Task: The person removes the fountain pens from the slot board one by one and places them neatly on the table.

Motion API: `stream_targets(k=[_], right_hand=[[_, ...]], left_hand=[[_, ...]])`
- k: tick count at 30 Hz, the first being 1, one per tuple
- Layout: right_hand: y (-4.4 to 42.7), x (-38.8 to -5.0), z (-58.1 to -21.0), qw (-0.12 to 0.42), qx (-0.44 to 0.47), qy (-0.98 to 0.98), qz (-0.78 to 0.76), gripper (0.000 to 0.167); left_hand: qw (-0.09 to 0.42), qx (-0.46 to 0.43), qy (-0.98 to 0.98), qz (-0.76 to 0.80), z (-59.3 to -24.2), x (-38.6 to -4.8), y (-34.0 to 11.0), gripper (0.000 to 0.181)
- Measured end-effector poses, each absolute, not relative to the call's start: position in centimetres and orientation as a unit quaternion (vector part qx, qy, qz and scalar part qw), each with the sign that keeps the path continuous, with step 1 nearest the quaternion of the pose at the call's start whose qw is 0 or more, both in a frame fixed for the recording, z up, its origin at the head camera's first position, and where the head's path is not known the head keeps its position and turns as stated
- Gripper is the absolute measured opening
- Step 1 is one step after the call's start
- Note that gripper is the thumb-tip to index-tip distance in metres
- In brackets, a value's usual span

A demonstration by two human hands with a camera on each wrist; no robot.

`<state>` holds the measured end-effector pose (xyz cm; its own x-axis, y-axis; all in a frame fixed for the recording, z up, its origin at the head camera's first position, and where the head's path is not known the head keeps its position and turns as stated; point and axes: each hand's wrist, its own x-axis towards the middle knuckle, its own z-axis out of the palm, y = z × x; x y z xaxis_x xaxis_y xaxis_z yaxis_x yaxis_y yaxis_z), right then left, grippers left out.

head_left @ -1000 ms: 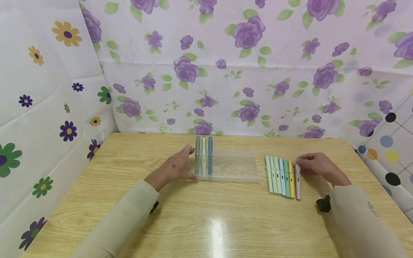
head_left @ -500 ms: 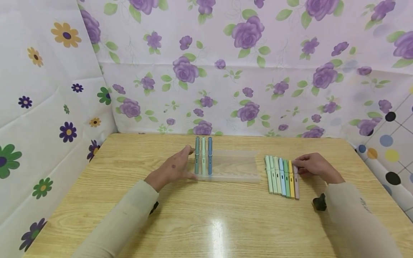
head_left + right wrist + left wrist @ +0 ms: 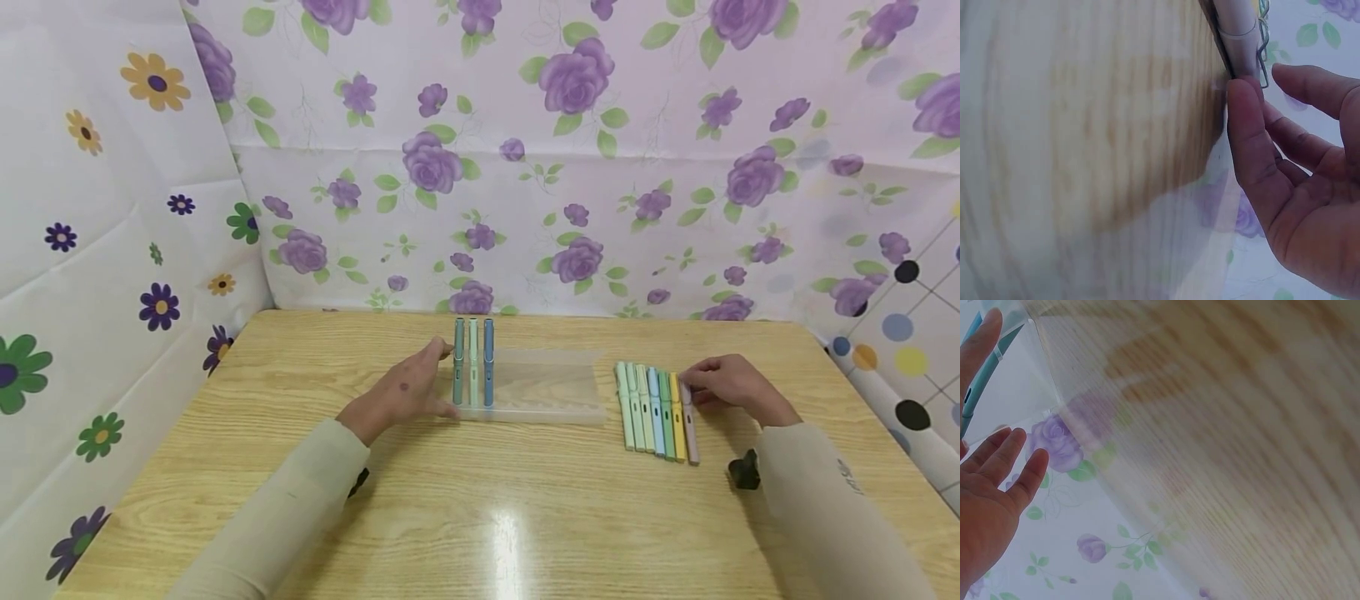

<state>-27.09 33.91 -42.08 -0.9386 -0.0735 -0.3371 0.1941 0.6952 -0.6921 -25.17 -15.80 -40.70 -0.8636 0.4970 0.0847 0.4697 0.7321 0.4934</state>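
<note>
Right hand point(image 3: 731, 387) at the cap end of the pale lilac plastic pen point(image 3: 691, 429), last on the right of a loose row on the bench point(image 3: 420, 517). Fingers bunched and close-set, touching the cap; cannot tell whether they pinch it or only press. Left hand point(image 3: 408, 387) at the left end of the clear, sheet-like plastic rack point(image 3: 551, 414), fingers spread wide, thumb forward, bracing rather than clenching.

Handling, as I judge it: contact near the cap gives good steering, but the foot splays slightly from the yellow pen point(image 3: 678, 425); a light sideways touch lower down should square it. Press gently, or the neighbours may roll. The left hand does best steady and light, since thin plastic could skid.

Materials: slim straight barrels, smooth, with bent-wire clips and a small dark window in each. Also in the row: green pen point(image 3: 667, 421), light blue pen point(image 3: 656, 417), three pale green pens point(image 3: 637, 417). Across the rack: dark teal pen point(image 3: 458, 387), mint pen point(image 3: 473, 387), blue pen point(image 3: 489, 392), caps jutting past its rear edge. Bench top glossy, wood-grained. Backdrop creased, printed with purple roses.
</note>
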Motion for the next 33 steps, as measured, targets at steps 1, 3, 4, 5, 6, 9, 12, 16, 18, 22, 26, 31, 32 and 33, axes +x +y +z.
stream_targets(k=[1, 3, 4, 5, 6, 9, 12, 16, 18, 22, 26, 31, 32, 33], right_hand=[[34.0, -27.1, -42.0, 0.17, 0.034, 0.904, -0.39, 0.052], [34.1, -27.1, -41.9, 0.167, 0.037, 0.906, -0.387, 0.053], [34.2, -27.2, -41.9, 0.165, 0.039, 0.908, -0.383, 0.054], [34.3, -27.2, -41.8, 0.162, 0.038, 0.91, -0.38, 0.054], [34.4, -27.2, -41.8, 0.159, 0.038, 0.912, -0.376, 0.054], [34.6, -27.2, -41.5, 0.151, 0.031, 0.914, -0.375, 0.057], [34.4, -26.9, -41.0, 0.14, 0.016, 0.909, -0.392, 0.059], [33.3, -26.6, -40.0, 0.125, -0.005, 0.898, -0.422, 0.061], [32.4, -26.5, -39.4, 0.117, -0.016, 0.895, -0.43, 0.06], [30.6, -26.4, -38.0, 0.104, -0.045, 0.886, -0.449, 0.058], [28.6, -26.5, -36.8, 0.101, -0.068, 0.876, -0.466, 0.057], [26.4, -26.6, -35.8, 0.105, -0.084, 0.872, -0.472, 0.054], [25.9, -26.6, -35.7, 0.106, -0.088, 0.87, -0.474, 0.053], [25.5, -26.7, -35.5, 0.106, -0.092, 0.869, -0.475, 0.052]], left_hand=[[0.026, 0.26, 0.93, 0.257, -40.7, -25.2, -15.8, 0.081], [0.027, 0.258, 0.931, 0.256, -40.7, -25.2, -15.8, 0.082], [0.027, 0.258, 0.931, 0.255, -40.6, -25.2, -15.8, 0.082], [0.028, 0.257, 0.932, 0.254, -40.6, -25.3, -15.8, 0.082], [0.028, 0.256, 0.932, 0.254, -40.6, -25.3, -15.7, 0.082], [0.028, 0.258, 0.932, 0.254, -40.5, -25.3, -15.7, 0.082], [0.03, 0.257, 0.932, 0.255, -40.5, -25.3, -15.7, 0.083], [0.029, 0.256, 0.931, 0.257, -40.5, -25.3, -15.7, 0.084], [0.027, 0.256, 0.931, 0.258, -40.5, -25.3, -15.7, 0.083], [0.03, 0.252, 0.931, 0.261, -40.7, -25.3, -15.8, 0.083], [0.031, 0.25, 0.932, 0.26, -40.8, -25.2, -15.8, 0.082], [0.027, 0.256, 0.932, 0.257, -40.8, -25.2, -15.8, 0.083], [0.026, 0.256, 0.932, 0.256, -40.7, -25.2, -15.8, 0.083], [0.026, 0.255, 0.932, 0.256, -40.7, -25.3, -15.7, 0.083]])
